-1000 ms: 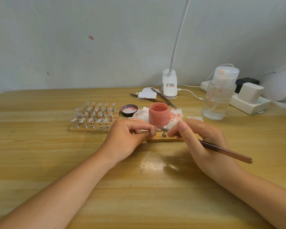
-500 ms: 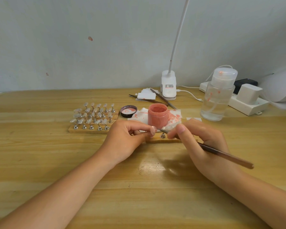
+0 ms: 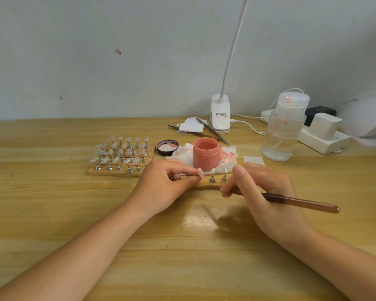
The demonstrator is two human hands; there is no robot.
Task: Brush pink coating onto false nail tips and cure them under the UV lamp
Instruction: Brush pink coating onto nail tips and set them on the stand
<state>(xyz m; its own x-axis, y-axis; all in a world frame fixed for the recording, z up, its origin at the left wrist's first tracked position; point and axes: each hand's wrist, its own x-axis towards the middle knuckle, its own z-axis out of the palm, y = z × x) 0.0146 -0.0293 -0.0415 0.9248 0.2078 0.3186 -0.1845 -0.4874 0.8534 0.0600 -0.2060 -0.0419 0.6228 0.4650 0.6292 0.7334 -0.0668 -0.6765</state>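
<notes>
Left hand [image 3: 165, 183] pinches a pink-coated nail tip [image 3: 200, 172] in a narrow grip, just before the open pink jar [image 3: 205, 154]. Right hand [image 3: 267, 192] grips the brush [image 3: 300, 202], handle pointing right. Uncoated tips stand on the wooden holder [image 3: 119, 171] at left on the surface [image 3: 52, 203]; the UV lamp [image 3: 367, 115] sits far right.

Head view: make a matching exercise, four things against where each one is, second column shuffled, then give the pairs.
Things:
1. pink jar
2. brush
3. jar lid
4. clear bottle

Places:
A. held in the right hand
B. standing beside the power strip
C. on the stained tissue
D. lying just left of the tissue

Pairs: 1-C, 2-A, 3-D, 4-B
</notes>
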